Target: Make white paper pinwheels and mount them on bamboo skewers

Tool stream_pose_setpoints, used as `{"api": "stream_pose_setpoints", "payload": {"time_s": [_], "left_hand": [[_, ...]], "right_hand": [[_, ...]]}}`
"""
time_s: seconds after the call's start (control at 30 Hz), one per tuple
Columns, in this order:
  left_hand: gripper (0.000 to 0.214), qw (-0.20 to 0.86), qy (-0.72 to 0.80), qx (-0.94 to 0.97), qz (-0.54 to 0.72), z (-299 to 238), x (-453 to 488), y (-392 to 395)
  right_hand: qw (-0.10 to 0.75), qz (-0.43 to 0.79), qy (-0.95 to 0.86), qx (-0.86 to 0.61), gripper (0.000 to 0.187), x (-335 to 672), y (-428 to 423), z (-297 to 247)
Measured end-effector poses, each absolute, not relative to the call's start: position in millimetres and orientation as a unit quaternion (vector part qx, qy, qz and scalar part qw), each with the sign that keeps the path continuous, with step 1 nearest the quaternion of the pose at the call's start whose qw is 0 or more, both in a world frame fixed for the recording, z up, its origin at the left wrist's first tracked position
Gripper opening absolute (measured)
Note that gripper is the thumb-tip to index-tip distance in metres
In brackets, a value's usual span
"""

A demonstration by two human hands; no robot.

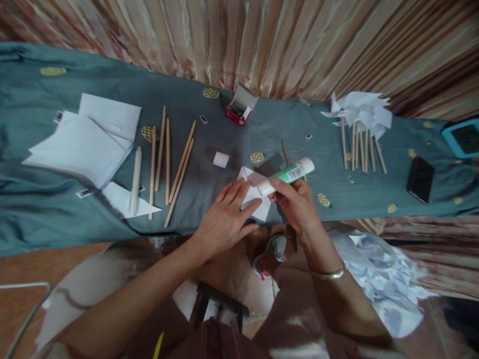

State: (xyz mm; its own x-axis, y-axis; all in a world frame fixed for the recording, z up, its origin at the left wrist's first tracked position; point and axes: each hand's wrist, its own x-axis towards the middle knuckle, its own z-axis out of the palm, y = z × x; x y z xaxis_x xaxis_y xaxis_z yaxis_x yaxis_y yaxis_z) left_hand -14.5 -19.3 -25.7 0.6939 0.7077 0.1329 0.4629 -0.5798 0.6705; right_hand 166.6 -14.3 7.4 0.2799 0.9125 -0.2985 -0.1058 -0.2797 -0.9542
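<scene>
My right hand [297,202] grips a green and white glue stick [290,174], its white end tilted down onto a piece of white paper [262,212] near the table's front edge. Spread flat, the fingers of my left hand [228,212] press on the left part of that paper. A white cap [221,159] lies on the cloth just beyond my left hand. Behind the glue stick a thin brownish tool [286,152] pokes out; the rest of it is hidden.
Wooden sticks [167,159], a white rod [135,179] and white paper sheets [80,149] lie on the left. A red box of small metal pieces [238,112] stands at the back. Paper pinwheels on sticks [359,117], a black phone [420,179] and a blue-framed device [464,138] are to the right.
</scene>
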Motion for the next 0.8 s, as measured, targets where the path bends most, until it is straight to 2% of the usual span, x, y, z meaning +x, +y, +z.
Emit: {"api": "stream_pose_setpoints", "payload": {"time_s": [0.2,0.4,0.5,0.6,0.8], "left_hand": [[0.047,0.209,0.326,0.905,0.177,-25,-17,-21],[0.048,0.181,0.324,0.912,0.173,-26,-16,-21],[0.048,0.177,0.327,0.912,0.176,-26,-16,-22],[0.049,0.176,0.330,0.910,0.178,-25,-16,-22],[0.048,0.182,0.330,0.908,0.184,-26,-15,-22]], "right_hand": [[0.530,0.616,-0.209,-0.543,0.023,171,-13,9],[0.526,0.628,-0.224,-0.529,0.023,174,-16,7],[0.516,0.559,-0.306,-0.572,0.023,175,-19,7],[0.499,0.430,-0.425,-0.621,0.023,175,-22,5],[0.373,0.268,-0.580,-0.672,0.027,174,-30,1]]}}
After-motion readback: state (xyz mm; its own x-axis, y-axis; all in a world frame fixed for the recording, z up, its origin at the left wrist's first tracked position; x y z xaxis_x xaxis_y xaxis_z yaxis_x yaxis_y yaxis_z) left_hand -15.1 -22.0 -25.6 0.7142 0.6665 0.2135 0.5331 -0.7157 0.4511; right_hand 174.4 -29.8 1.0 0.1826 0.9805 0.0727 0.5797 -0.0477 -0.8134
